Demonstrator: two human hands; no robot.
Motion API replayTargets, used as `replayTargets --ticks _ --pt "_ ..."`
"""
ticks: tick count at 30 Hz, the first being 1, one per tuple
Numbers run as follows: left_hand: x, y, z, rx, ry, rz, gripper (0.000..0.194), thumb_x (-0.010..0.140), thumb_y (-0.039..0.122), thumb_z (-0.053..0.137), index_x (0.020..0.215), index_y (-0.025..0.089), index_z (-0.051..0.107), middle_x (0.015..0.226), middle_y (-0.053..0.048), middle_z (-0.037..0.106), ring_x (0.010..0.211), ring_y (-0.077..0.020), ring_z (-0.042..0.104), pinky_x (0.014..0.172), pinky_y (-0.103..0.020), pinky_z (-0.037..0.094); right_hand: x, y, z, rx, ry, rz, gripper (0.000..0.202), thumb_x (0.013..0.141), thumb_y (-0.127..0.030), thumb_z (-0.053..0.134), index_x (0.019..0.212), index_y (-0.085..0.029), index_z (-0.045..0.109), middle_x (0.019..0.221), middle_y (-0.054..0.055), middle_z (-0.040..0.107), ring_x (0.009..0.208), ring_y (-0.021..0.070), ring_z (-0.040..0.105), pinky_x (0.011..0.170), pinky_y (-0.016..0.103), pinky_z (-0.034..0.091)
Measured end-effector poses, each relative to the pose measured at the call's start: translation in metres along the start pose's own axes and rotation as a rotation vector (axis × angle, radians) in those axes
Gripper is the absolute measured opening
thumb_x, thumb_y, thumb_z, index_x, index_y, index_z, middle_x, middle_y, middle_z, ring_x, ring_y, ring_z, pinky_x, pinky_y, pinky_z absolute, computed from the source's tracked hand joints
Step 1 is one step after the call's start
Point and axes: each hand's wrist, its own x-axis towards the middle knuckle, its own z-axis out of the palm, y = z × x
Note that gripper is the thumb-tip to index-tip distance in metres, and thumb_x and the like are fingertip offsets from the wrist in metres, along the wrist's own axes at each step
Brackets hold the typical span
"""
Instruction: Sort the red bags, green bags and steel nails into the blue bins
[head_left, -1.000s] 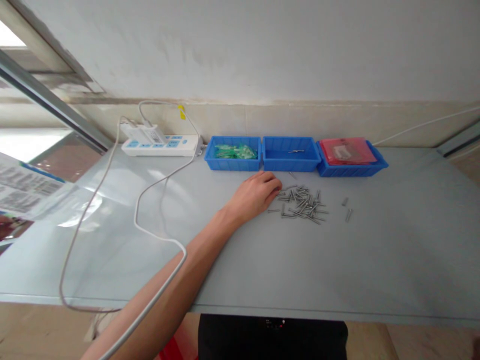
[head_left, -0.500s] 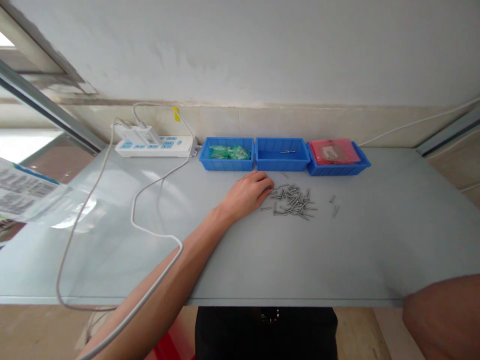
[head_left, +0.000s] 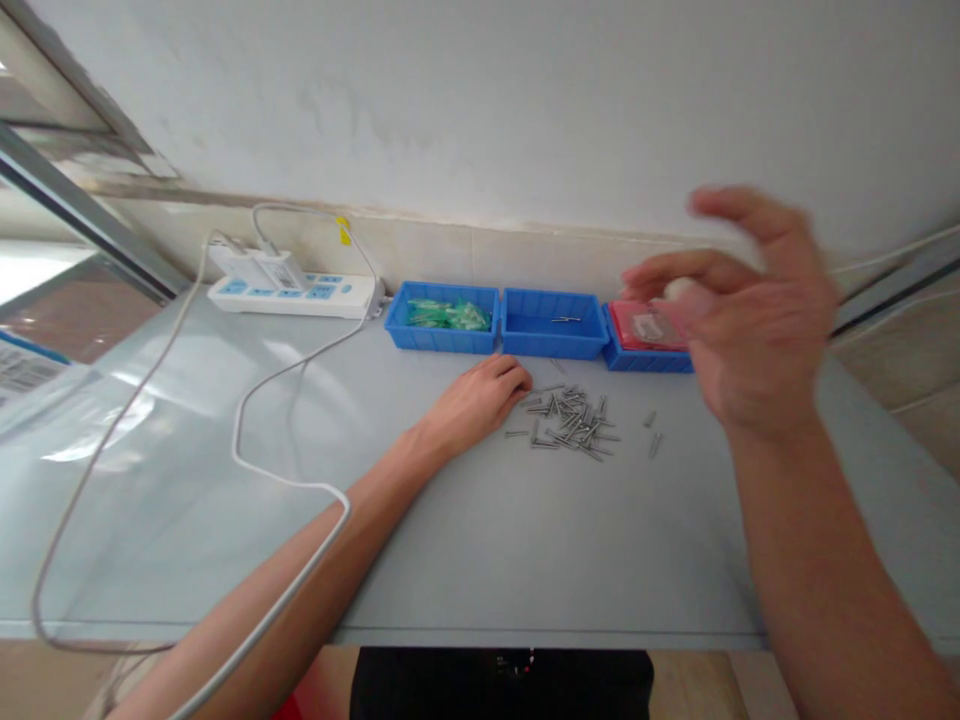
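My left hand [head_left: 484, 395] rests on the grey table with curled fingers at the left edge of a pile of metal screws [head_left: 574, 420]; whether it holds one is hidden. My right hand [head_left: 757, 310] is raised at the right, in front of the right blue bin, blurred, with its fingers apart and nothing visible in them. Red plastic packets [head_left: 637, 325] lie in the right blue bin [head_left: 646, 359]. The middle blue bin [head_left: 551, 343] holds a few small screws, and the left blue bin [head_left: 442, 341] holds green-tinted packets [head_left: 450, 315].
A white power strip [head_left: 330, 294] with plugged adapters stands at the back left. Its white cable [head_left: 238, 430] loops over the table and across my left forearm. Two small metal pieces [head_left: 655, 444] lie right of the pile. Clear plastic [head_left: 97, 430] lies at the left.
My right hand has come up into view from the lower right, in front of the right bin. My left hand stays beside the pile. The view has shifted slightly.
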Motion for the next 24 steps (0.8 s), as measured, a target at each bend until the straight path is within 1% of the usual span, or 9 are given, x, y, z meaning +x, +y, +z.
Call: replayTargets --ticks 1,2,4,7,11,14,17,19,24 --pt "0.000 0.000 0.000 -0.003 0.003 -0.001 0.017 0.101 0.018 0.049 0.101 0.014 0.065 0.102 -0.010 0.066 0.096 -0.0217 0.063 0.090 -0.036 0.054 -0.003 0.014 0.008 -0.011 -0.019 0.014 0.037 0.089 -0.038 0.073 0.122 -0.026 0.062 0.099 0.002 0.075 0.085 0.0172 0.073 0.082 0.034 0.060" --pt "0.000 -0.001 0.000 -0.001 0.006 0.000 0.017 0.101 0.018 0.049 0.101 0.015 0.065 0.102 -0.010 0.066 0.096 -0.0217 0.063 0.090 -0.036 0.054 -0.007 0.028 0.014 -0.044 -0.042 0.052 0.030 0.090 -0.036 0.072 0.117 -0.024 0.065 0.092 0.002 0.075 0.079 0.0172 0.073 0.078 0.034 0.061" --pt "0.000 -0.002 -0.001 0.011 0.012 0.003 0.017 0.101 0.017 0.049 0.100 0.015 0.065 0.101 -0.010 0.066 0.095 -0.0218 0.062 0.089 -0.036 0.054 -0.017 0.051 0.023 -0.131 -0.093 0.101 0.024 0.092 -0.035 0.068 0.113 -0.024 0.068 0.089 0.003 0.076 0.075 0.0173 0.073 0.076 0.034 0.061" --pt "0.000 -0.003 -0.001 0.024 0.020 -0.001 0.017 0.101 0.017 0.047 0.099 0.016 0.064 0.099 -0.009 0.065 0.093 -0.0217 0.062 0.087 -0.036 0.054 -0.029 0.067 0.027 -0.286 -0.125 0.102 0.021 0.092 -0.029 0.066 0.112 -0.024 0.070 0.088 0.003 0.076 0.074 0.0177 0.073 0.076 0.034 0.061" --pt "-0.001 -0.004 -0.002 0.010 0.054 -0.032 0.017 0.103 0.019 0.046 0.101 0.016 0.062 0.096 -0.007 0.066 0.090 -0.0200 0.063 0.084 -0.034 0.054 -0.037 0.072 0.028 -0.463 -0.106 0.032 0.018 0.093 -0.024 0.060 0.107 -0.025 0.071 0.082 0.001 0.076 0.068 0.0175 0.070 0.072 0.033 0.058" --pt "-0.002 -0.003 -0.003 0.001 0.098 -0.029 0.017 0.104 0.022 0.047 0.105 0.016 0.063 0.095 -0.006 0.067 0.086 -0.0183 0.065 0.083 -0.031 0.055 -0.039 0.075 0.031 -0.482 -0.163 0.010 0.017 0.092 -0.022 0.060 0.105 -0.024 0.071 0.082 0.002 0.076 0.067 0.0172 0.068 0.068 0.031 0.057" --pt "-0.004 -0.001 -0.003 -0.020 0.164 -0.003 0.018 0.105 0.023 0.048 0.107 0.017 0.065 0.094 -0.005 0.069 0.084 -0.0167 0.066 0.081 -0.029 0.055 -0.042 0.078 0.036 -0.423 -0.245 0.045 0.018 0.091 -0.023 0.061 0.105 -0.023 0.072 0.086 0.003 0.076 0.067 0.0167 0.067 0.065 0.030 0.055" --pt "-0.004 0.001 -0.004 -0.032 0.209 0.016 0.019 0.105 0.024 0.048 0.107 0.018 0.065 0.094 -0.005 0.070 0.085 -0.0158 0.066 0.081 -0.028 0.055 -0.043 0.077 0.040 -0.377 -0.278 0.086 0.016 0.091 -0.023 0.061 0.100 -0.023 0.074 0.084 0.003 0.076 0.066 0.0165 0.066 0.066 0.030 0.056" --pt "-0.004 0.007 -0.008 -0.056 0.298 0.046 0.018 0.105 0.024 0.050 0.106 0.019 0.066 0.092 -0.004 0.072 0.083 -0.0141 0.067 0.082 -0.027 0.056 -0.043 0.077 0.042 -0.157 -0.251 0.253 0.014 0.088 -0.027 0.065 0.093 -0.021 0.077 0.084 0.004 0.078 0.070 0.0176 0.070 0.068 0.030 0.058"
